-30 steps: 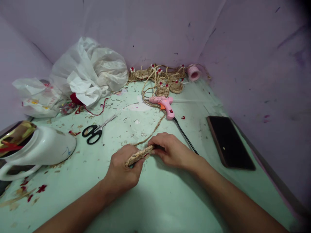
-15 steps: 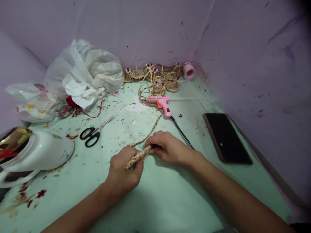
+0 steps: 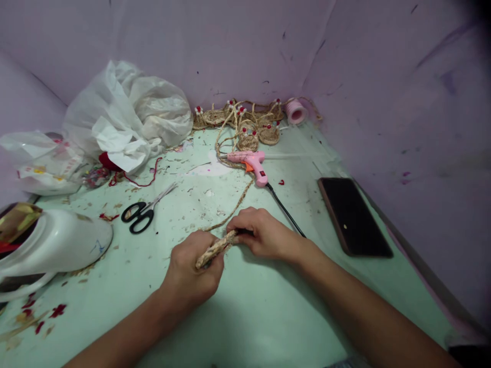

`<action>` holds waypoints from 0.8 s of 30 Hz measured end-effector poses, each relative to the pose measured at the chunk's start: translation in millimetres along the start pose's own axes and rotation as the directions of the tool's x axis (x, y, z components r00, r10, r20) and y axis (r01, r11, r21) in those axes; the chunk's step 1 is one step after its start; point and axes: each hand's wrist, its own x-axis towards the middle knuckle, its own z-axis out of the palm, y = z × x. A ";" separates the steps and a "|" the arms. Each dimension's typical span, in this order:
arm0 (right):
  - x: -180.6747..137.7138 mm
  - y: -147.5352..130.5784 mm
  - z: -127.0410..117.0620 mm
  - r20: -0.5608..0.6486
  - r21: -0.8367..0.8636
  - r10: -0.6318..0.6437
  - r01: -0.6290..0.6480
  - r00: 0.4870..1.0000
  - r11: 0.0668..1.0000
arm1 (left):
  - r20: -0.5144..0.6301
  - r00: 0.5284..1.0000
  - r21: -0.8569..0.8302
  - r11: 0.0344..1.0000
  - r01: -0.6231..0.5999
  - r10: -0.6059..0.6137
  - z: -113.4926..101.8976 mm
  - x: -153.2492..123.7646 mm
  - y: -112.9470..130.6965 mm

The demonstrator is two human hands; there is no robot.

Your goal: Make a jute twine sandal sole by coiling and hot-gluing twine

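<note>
Between my two hands is a coiled piece of braided straw cord (image 3: 215, 249), seen edge-on. My left hand (image 3: 194, 268) is closed around its near end, thumb on one side and fingers on the other. My right hand (image 3: 261, 232) pinches the far end, with its fingertips partly hidden. A loose length of the braid (image 3: 240, 204) runs from the hands back over the table toward a pink glue gun (image 3: 253, 162). The glue gun lies on its side, its black cable passing behind my right hand.
Scissors (image 3: 142, 215) lie left of my hands, beside a tipped white pitcher (image 3: 82, 240). A phone (image 3: 355, 217) lies at right. Several braided pieces with red and white beads (image 3: 248, 138), a pink spool (image 3: 296, 111) and a plastic bag (image 3: 134, 112) sit by the wall. Scraps litter the green table (image 3: 268, 312).
The whole view has shifted slightly, so things sit a little further left. Both hands keep their grip on the braided piece, with hardly any movement.
</note>
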 end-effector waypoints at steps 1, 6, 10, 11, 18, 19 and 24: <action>-0.2 -0.3 0.4 -0.006 -0.004 -0.005 0.005 1.000 1.000 | 0.012 1.000 0.002 1.000 0.002 -0.002 -0.9 0.4 0.1; -1.4 -0.8 2.5 -0.020 -0.002 -0.017 0.017 1.000 1.000 | 0.052 0.998 0.015 1.000 0.020 -0.020 -4.8 2.3 0.9; -1.4 -0.2 5.1 -0.022 0.007 -0.042 0.042 0.999 0.999 | 0.121 0.991 0.045 0.998 0.053 -0.058 -8.7 3.5 4.7; -1.4 -0.2 5.4 -0.018 0.007 -0.051 0.052 0.999 0.999 | 0.139 0.988 0.054 0.996 0.067 -0.074 -10.7 3.8 6.1; -3.0 -3.1 -4.4 -0.129 0.351 -0.040 0.084 0.991 0.933 | 0.440 0.778 -0.198 0.797 0.570 -0.448 -47.5 11.3 -4.5; -3.0 -3.6 -5.4 -0.189 0.420 0.030 0.054 0.981 0.906 | 0.481 0.735 -0.261 0.723 0.640 -0.477 -54.0 13.5 -9.0; -1.6 -9.0 -1.6 -0.403 0.559 0.317 -0.043 0.859 0.828 | 0.517 0.644 -0.672 0.198 0.713 -0.564 -66.1 22.9 -17.9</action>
